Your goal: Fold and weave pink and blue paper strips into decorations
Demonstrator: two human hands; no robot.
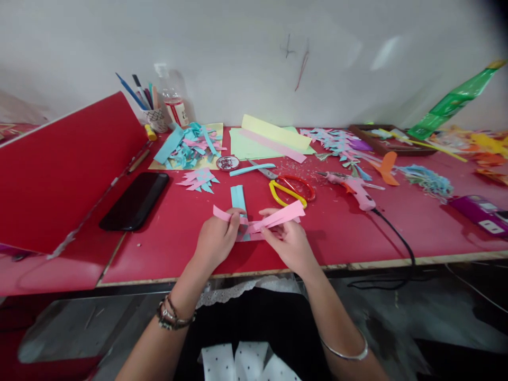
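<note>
Near the table's front edge, my left hand (217,235) pinches pink and blue paper strips between thumb and fingers. My right hand (289,241) is closed on the pink paper strip (280,216), whose ends fan out past the fingers. A blue paper strip (238,198) points away from me, crossing the pink ones between the hands; exactly how they interlace is partly hidden by the fingers. Just beyond my right hand lie scissors (288,191) with one red and one yellow handle. A folded blue strip (252,168) and a pink-and-blue woven piece (199,180) lie further back.
A pink glue gun (355,189) with a black cord lies to the right. On the left are a black phone (135,201) and a red board (71,174). Behind stand a pen cup (156,120), a clear bottle (174,103), a strip pile (190,145) and paper sheets (257,144).
</note>
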